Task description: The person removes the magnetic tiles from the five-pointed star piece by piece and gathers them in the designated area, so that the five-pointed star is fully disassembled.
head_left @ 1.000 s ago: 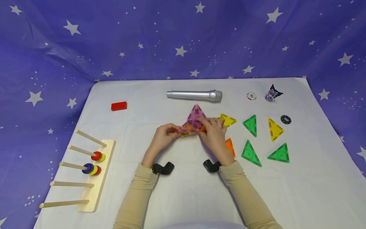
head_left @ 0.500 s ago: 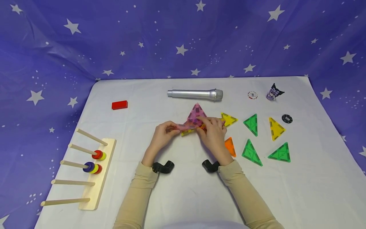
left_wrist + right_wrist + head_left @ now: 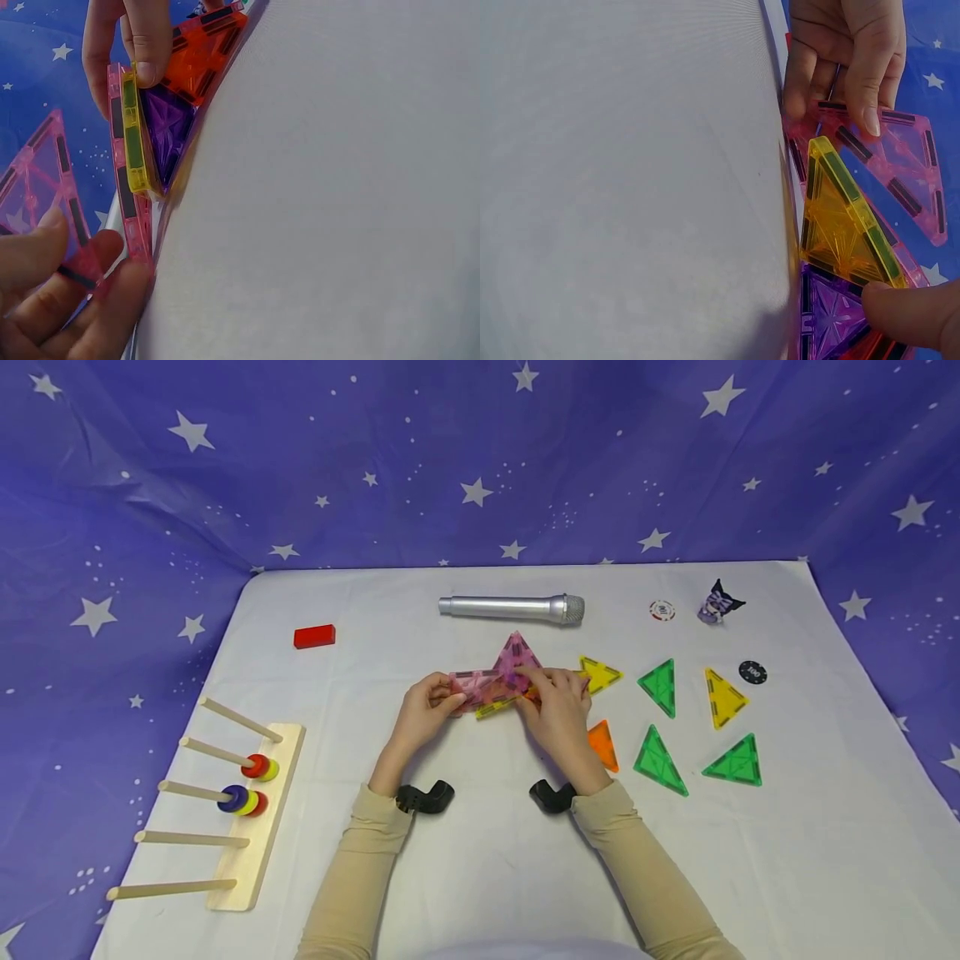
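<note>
Two hands joined tiles: left hand (image 3: 422, 710) fingers pinched pink translucent magnetic triangle tile (image 3: 474, 682), right hand (image 3: 558, 714) fingers clamped on tile cluster (image 3: 516, 662); next likely edge alignment.

Microphone (image 3: 512, 608) behind tile cluster (image 3: 502, 681); peg board (image 3: 247, 814) far left.

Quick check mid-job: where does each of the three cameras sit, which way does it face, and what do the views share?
Head: above, facing forward and down at the table; both forearms, left hand, right hand show.
Left wrist: low by the cloth, facing the tile cluster; left fingers near, right fingers beyond.
Right wrist: low, facing it from the other side; right fingertip near, left hand beyond.
Shared: both wrist views show the yellow tile.
</note>
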Demonstrator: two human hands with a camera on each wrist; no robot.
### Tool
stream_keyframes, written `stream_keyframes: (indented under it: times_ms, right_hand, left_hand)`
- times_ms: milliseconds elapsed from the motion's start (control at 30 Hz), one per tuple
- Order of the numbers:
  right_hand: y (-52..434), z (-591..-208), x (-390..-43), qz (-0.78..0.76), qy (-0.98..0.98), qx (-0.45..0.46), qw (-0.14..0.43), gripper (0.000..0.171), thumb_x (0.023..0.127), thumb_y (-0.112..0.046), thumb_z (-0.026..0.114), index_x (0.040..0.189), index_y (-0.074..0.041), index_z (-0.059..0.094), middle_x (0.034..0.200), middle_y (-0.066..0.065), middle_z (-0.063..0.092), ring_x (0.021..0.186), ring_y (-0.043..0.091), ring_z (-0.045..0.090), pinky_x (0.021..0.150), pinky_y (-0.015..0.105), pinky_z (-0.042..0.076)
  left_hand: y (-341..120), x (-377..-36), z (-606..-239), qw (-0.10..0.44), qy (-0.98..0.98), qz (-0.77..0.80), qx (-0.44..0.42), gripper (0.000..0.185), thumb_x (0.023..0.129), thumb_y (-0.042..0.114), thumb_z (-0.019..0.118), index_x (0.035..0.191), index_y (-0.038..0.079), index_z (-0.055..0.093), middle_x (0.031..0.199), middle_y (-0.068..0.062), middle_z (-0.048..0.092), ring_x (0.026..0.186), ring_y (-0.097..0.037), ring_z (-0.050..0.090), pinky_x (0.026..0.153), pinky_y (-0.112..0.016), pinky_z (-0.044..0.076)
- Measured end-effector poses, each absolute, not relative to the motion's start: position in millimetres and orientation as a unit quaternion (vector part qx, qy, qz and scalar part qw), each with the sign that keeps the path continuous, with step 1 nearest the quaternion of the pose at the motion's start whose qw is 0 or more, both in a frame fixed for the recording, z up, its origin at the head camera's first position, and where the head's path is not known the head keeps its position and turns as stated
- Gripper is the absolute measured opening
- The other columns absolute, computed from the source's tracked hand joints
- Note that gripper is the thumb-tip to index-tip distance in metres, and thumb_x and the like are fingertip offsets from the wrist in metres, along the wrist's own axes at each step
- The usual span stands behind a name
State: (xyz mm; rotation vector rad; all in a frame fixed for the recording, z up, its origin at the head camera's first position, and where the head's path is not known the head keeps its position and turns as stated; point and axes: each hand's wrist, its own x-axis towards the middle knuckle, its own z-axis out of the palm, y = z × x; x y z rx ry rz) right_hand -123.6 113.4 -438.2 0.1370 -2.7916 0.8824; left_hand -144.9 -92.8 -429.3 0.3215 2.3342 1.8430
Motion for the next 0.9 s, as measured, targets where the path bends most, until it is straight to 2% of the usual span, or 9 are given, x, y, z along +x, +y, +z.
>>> stream_keyframes:
  times_ms: [200,300,433,533,600,700,767,833,900]
  right_hand:
    - [112,-437,-122,0.3,-0.947,0.049,0.106,0.038,0.083,-0.02,0.067,0.12,-0.023,0.057,0.114,0.012,0.052,0.115,0.032,0.032,0.088,0.062,0.023]
    - [113,-435,-122,0.301,-0.946,0.046,0.106,0.038,0.082,-0.019,0.067,0.12,-0.022,0.057,0.114,0.012,0.052,0.116,0.033,0.032,0.088,0.062,0.023]
    - [112,-435,-122,0.302,-0.947,0.045,0.1,0.039,0.083,-0.02,0.066,0.12,-0.023,0.057,0.114,0.013,0.052,0.117,0.033,0.031,0.088,0.061,0.023]
    - [113,-435,-122,0.304,-0.946,0.046,0.1,0.039,0.083,-0.02,0.066,0.12,-0.023,0.057,0.115,0.013,0.051,0.117,0.034,0.031,0.088,0.061,0.023]
    - [114,-435,-123,0.304,-0.946,0.046,0.101,0.039,0.083,-0.02,0.066,0.12,-0.023,0.057,0.115,0.013,0.051,0.117,0.034,0.031,0.088,0.061,0.023]
    - [114,-435,-122,0.303,-0.947,0.045,0.098,0.039,0.083,-0.02,0.066,0.121,-0.023,0.057,0.114,0.013,0.051,0.117,0.034,0.031,0.088,0.062,0.022]
    - [114,-435,-122,0.303,-0.947,0.046,0.093,0.039,0.083,-0.02,0.066,0.121,-0.023,0.056,0.114,0.013,0.051,0.117,0.034,0.031,0.088,0.062,0.022]
    - [113,-435,-122,0.302,-0.948,0.045,0.09,0.039,0.083,-0.02,0.066,0.121,-0.024,0.056,0.114,0.013,0.051,0.117,0.034,0.031,0.088,0.063,0.023]
    - [113,-435,-122,0.3,-0.949,0.043,0.089,0.04,0.083,-0.02,0.066,0.121,-0.024,0.056,0.115,0.013,0.051,0.117,0.033,0.031,0.088,0.063,0.023]
  left_hand:
    - [-94,-141,-421,0.024,0.799,0.594,0.096,0.019,0.085,-0.002,0.06,0.101,-0.009,0.053,0.08,-0.028,0.063,0.063,-0.029,0.055,0.055,-0.019,0.035]
    - [-95,-142,-421,0.004,0.788,0.608,0.094,0.03,0.084,-0.002,0.06,0.112,-0.007,0.049,0.078,-0.028,0.063,0.062,-0.029,0.057,0.055,-0.019,0.037]
    - [-97,-145,-423,-0.014,0.765,0.637,0.09,0.045,0.085,-0.004,0.059,0.126,-0.002,0.043,0.079,-0.027,0.064,0.073,-0.04,0.061,0.064,-0.032,0.049]
    - [-97,-148,-425,-0.01,0.747,0.658,0.089,0.048,0.085,-0.005,0.057,0.13,0.0,0.041,0.08,-0.03,0.063,0.075,-0.045,0.06,0.067,-0.048,0.048]
    - [-98,-150,-426,-0.005,0.746,0.659,0.093,0.045,0.086,-0.005,0.056,0.129,-0.002,0.042,0.08,-0.031,0.062,0.075,-0.046,0.06,0.066,-0.049,0.048]
    - [-101,-156,-436,0.002,0.758,0.644,0.1,0.039,0.087,0.0,0.057,0.125,-0.004,0.047,0.078,-0.03,0.062,0.061,-0.036,0.059,0.056,-0.032,0.047]
    - [-104,-162,-444,0.008,0.779,0.619,0.101,0.036,0.088,0.005,0.058,0.122,-0.002,0.051,0.075,-0.025,0.064,0.051,-0.022,0.052,0.05,-0.024,0.038]
    - [-106,-169,-452,0.017,0.798,0.593,0.104,0.034,0.088,0.01,0.06,0.12,0.003,0.054,0.071,-0.021,0.064,0.045,-0.013,0.04,0.047,-0.022,0.03]
    - [-107,-175,-455,0.023,0.816,0.568,0.105,0.033,0.087,0.014,0.061,0.118,0.006,0.056,0.067,-0.017,0.065,0.044,-0.007,0.037,0.048,-0.022,0.03]
